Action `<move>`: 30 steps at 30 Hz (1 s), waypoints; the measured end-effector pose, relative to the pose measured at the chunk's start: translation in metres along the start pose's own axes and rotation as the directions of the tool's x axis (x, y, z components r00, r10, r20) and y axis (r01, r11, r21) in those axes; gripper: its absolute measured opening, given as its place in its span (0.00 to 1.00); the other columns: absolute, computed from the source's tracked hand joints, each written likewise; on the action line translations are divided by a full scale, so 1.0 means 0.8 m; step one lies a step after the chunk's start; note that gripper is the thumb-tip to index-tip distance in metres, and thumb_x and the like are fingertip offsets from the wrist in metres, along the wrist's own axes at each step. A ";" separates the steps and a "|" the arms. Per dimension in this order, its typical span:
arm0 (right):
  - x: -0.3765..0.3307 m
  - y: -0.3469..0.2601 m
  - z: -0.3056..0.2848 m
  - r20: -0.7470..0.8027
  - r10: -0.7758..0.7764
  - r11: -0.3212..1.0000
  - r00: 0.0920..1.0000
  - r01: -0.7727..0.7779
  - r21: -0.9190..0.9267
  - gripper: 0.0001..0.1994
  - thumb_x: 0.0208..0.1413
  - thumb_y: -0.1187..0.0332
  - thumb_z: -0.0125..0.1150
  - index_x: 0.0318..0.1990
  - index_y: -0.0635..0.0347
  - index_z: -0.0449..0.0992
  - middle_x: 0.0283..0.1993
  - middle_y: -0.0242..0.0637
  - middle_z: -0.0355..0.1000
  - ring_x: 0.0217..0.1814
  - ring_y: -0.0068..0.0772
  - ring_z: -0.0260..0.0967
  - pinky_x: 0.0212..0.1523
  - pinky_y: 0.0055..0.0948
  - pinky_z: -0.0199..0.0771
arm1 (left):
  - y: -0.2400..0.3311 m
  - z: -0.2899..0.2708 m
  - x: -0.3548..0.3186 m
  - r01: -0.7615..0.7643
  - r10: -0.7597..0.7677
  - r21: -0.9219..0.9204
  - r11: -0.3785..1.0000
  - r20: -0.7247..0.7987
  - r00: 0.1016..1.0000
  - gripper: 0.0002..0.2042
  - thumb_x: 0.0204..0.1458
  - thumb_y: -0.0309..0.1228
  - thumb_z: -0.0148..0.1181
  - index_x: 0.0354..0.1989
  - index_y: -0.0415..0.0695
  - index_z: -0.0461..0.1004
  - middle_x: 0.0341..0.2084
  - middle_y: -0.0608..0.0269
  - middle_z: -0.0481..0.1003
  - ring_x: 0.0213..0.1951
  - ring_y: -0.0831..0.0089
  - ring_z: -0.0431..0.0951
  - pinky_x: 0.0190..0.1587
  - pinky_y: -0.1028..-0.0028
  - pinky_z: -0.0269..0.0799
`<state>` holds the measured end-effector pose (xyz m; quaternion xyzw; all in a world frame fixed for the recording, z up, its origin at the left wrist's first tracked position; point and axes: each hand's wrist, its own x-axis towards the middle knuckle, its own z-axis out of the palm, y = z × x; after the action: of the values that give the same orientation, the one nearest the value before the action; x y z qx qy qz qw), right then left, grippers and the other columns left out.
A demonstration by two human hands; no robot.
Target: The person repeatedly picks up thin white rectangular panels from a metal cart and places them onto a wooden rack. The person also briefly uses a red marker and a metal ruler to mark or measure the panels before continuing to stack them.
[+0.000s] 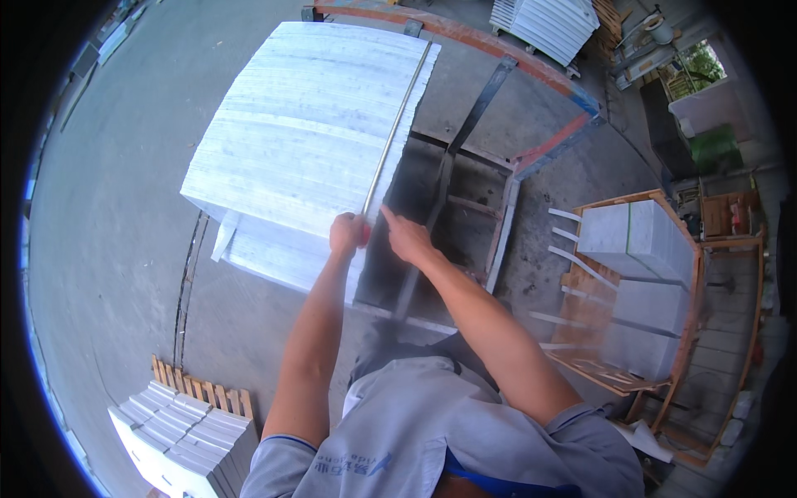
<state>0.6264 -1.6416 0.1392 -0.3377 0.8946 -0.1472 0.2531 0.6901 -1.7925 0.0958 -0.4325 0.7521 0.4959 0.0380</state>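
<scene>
A large stack of white-grey stone slabs [290, 124] stands on edge in front of me, its rough right side facing a metal frame. My left hand [344, 233] is closed round a red tape measure [364, 233] at the near right part of the stack. From it the drawn-out tape blade [392, 145] runs along the slabs' top to the far edge. Just right of the tape measure is my right hand [408, 238], holding nothing, its index finger stretched toward the slabs' edge and the other fingers partly bent.
The rusty red and grey metal frame [486, 178] extends right of the stack. Strapped stone blocks [635, 236] stand in a wooden crate [696, 282] at the right. White slabs [183, 436] on a wooden pallet [203, 388] are at the lower left. More slabs [544, 25] stand far back.
</scene>
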 end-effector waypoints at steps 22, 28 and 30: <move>0.016 0.001 0.024 0.007 -0.036 0.968 0.999 0.036 -0.248 0.35 0.50 0.78 0.42 0.67 0.39 0.45 0.39 0.47 0.71 0.41 0.49 0.71 0.44 0.44 0.68 | -0.015 -0.049 0.011 -0.255 0.287 0.213 0.943 -0.136 0.948 0.16 0.49 0.41 0.53 0.31 0.39 0.77 0.20 0.54 0.76 0.25 0.68 0.76 0.31 0.70 0.70; 0.017 0.002 0.024 0.011 -0.052 0.962 0.999 0.054 -0.269 0.36 0.51 0.78 0.43 0.67 0.40 0.44 0.39 0.46 0.71 0.40 0.48 0.71 0.43 0.45 0.67 | -0.029 -0.043 0.019 -0.324 0.338 0.139 0.936 -0.086 0.937 0.14 0.46 0.35 0.53 0.43 0.52 0.75 0.20 0.57 0.76 0.28 0.60 0.77 0.34 0.65 0.71; 0.017 0.003 0.025 0.009 -0.054 0.961 0.999 0.054 -0.270 0.36 0.51 0.78 0.43 0.67 0.39 0.44 0.39 0.46 0.71 0.40 0.48 0.71 0.43 0.44 0.67 | -0.030 -0.043 0.019 -0.433 0.465 0.260 0.863 -0.072 0.882 0.15 0.47 0.36 0.52 0.44 0.52 0.75 0.18 0.58 0.75 0.26 0.61 0.77 0.33 0.65 0.71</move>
<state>0.6271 -1.6506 0.1170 -0.3933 0.8966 -0.0303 0.2011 0.7101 -1.8316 0.0885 -0.2693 0.8865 0.3682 -0.0775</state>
